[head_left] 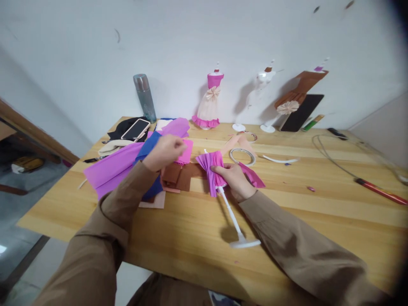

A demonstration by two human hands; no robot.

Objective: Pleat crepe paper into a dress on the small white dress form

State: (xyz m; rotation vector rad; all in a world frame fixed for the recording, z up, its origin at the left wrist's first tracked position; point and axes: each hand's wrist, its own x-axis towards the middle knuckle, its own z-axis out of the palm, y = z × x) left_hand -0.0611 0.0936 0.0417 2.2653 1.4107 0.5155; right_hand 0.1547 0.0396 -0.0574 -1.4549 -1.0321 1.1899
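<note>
Pinching pleated pink and purple crepe paper [217,161] tight between thumb and fingers of the right hand [231,175], at the top of a small white mannequin stand [230,212], tipped over the wooden table [178,238]. Holding the left hand [168,149] up beside the bright pink paper [188,154], with fingertips curled together. Cannot tell whether gripping anything there.

From here I can't tell whether the left hand [166,149] pinches anything in its curled fingers. Beneath the fingers of the right hand [234,179], a pleated piece [210,176] hides much of the white stand's top [205,151]. Well right of them, a red tool [382,193] runs out of view.
</note>
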